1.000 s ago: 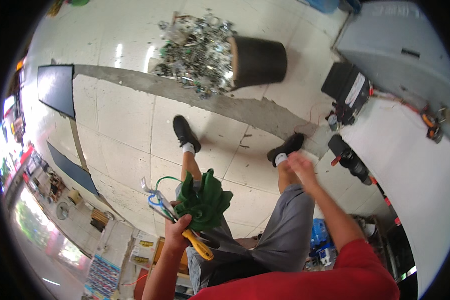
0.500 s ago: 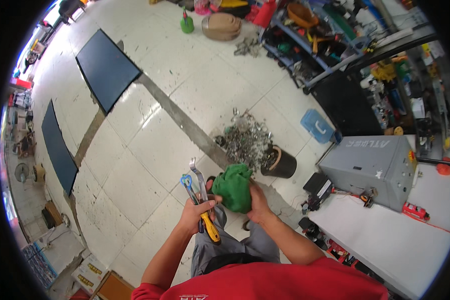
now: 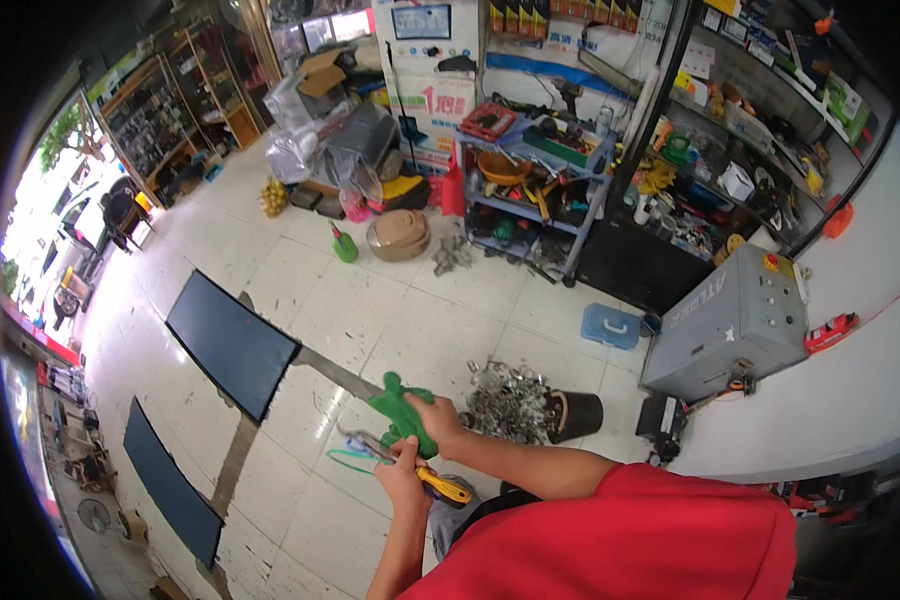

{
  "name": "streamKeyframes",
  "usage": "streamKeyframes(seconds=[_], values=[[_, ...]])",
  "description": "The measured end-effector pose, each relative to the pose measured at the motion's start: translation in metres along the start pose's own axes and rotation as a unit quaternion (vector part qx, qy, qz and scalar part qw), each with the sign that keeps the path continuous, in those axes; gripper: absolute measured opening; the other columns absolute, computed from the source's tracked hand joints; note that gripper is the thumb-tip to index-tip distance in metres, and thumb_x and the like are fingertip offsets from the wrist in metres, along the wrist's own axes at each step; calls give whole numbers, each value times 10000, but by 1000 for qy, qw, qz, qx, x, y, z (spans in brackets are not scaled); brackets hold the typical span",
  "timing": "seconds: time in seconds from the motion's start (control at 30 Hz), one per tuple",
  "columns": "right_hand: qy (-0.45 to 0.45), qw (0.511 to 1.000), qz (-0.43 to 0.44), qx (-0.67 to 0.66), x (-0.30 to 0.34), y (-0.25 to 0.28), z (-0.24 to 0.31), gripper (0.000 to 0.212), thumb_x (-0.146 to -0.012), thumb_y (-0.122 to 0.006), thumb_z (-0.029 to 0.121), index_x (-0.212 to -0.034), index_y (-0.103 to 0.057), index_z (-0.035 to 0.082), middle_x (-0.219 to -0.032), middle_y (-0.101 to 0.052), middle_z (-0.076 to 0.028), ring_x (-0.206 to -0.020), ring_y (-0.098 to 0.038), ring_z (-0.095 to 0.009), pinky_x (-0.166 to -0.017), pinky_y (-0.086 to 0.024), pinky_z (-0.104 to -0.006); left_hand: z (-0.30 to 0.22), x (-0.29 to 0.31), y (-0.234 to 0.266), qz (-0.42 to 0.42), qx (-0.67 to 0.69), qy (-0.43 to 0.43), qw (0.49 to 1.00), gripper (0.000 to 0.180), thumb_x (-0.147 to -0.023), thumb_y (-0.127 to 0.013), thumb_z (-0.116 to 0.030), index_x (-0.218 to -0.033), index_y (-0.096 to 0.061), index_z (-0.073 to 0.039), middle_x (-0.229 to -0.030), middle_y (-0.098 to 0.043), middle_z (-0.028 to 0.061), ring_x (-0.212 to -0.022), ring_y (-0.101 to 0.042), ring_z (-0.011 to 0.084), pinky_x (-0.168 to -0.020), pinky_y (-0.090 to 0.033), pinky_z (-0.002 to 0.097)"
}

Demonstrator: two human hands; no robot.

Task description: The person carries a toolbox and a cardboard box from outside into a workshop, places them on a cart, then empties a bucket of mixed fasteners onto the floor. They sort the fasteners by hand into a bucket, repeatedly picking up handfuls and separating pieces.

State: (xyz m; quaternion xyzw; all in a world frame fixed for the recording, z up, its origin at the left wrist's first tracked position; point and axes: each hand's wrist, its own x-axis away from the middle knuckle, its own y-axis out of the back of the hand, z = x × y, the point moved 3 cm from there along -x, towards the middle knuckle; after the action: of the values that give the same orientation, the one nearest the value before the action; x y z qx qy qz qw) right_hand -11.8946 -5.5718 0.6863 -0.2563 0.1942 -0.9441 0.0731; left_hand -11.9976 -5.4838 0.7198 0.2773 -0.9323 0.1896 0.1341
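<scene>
My left hand [image 3: 400, 478] is closed around several hand tools. One has a yellow handle [image 3: 446, 487] that sticks out below the fist. A bent metal blade [image 3: 363, 438] points up and left, beside a thin blue-green loop [image 3: 350, 458] that is partly blurred. My right hand [image 3: 444, 424] grips a crumpled green cloth [image 3: 398, 408], which hangs just above the tools and partly covers their upper ends. Both hands are close together over the tiled floor.
Metal scraps [image 3: 508, 400] lie heaped beside a tipped black bucket [image 3: 578, 416]. Two dark mats [image 3: 232, 345] lie at left. A blue case [image 3: 611, 327], grey control box [image 3: 722, 330] and loaded tool cart [image 3: 592, 222] stand right and ahead. A green spray bottle [image 3: 344, 246] stands farther off.
The view has swung up and right, showing more of the room ahead. The cloth, bunched between both hands before, now hangs looser from my right hand, which has crossed leftward above the tools.
</scene>
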Motion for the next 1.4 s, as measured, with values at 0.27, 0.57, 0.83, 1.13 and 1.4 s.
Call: streamKeyframes(seconds=[0.27,0.57,0.83,1.13,1.4], values=[[86,956,261,105,-36,-73,8,334,-1015,-636,250,-1275,-614,42,-1165,-665,-30,-1049,-622,-111,-904,-522,-293,-51,-68,41,39,-45,-7,998,256,-879,-737,-29,-1106,-649,50,-858,-667,73,-635,-624,171,-534,-515,313],[72,991,-5,116,-171,-111,2,451,-946,-686,390,-1118,-714,-26,-1015,-735,-99,-893,-671,-178,-801,-538,-343,-113,-184,118,16,17,23,999,363,-953,-717,-252,-1158,-643,38,-904,-733,131,-523,-546,109,-472,-451,255],[32,983,24,181,-224,-99,68,400,-957,-702,285,-1258,-640,30,-1113,-711,-79,-970,-684,-170,-834,-550,-335,-162,-317,98,96,154,136,974,374,-1004,-660,-335,-1272,-609,-78,-909,-719,83,-569,-566,114,-510,-471,243],[-97,986,64,117,-344,-115,129,407,-946,-705,359,-1130,-709,-5,-993,-729,-81,-835,-687,-155,-756,-551,-303,-198,-463,0,168,-23,122,978,472,-1073,-512,-361,-1447,-514,-73,-788,-665,54,-537,-555,150,-505,-443,274],[119,863,185,454,-419,-130,265,537,-869,-758,342,-1256,-595,6,-985,-693,-145,-921,-662,-256,-864,-513,-358,-219,-569,-136,290,-97,142,941,465,-1069,-508,-423,-1238,-585,4,-627,-514,28,-494,-507,154,-481,-424,294]])
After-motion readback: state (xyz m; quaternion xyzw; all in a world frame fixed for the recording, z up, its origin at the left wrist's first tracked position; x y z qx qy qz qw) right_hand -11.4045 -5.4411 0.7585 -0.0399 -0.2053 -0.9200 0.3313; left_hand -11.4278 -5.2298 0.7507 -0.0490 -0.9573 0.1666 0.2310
